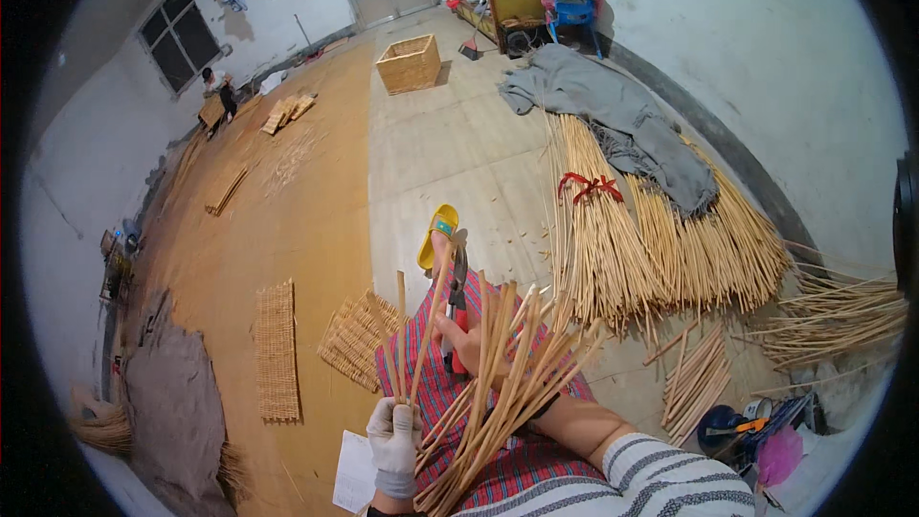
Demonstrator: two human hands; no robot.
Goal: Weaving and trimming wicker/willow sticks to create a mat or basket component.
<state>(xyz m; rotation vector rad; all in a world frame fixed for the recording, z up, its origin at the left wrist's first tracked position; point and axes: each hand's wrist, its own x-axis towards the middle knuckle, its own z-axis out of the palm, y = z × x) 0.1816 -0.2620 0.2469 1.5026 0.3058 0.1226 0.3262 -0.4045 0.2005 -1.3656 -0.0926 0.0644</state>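
My left hand, in a white glove, is closed round a few upright peeled willow rods. My bare right hand grips pruning shears with red handles, their dark blades pointing away from me. A loose bunch of cut rods lies across my lap, over the red and blue checked cloth, and partly hides my right hand and wrist. Whether the blades touch a rod I cannot tell.
Woven panels lie on the brown floor at left. Tied rod bundles under a grey cloth lie at right, with shorter rods nearer. A woven box stands farther off. Another person works at far left.
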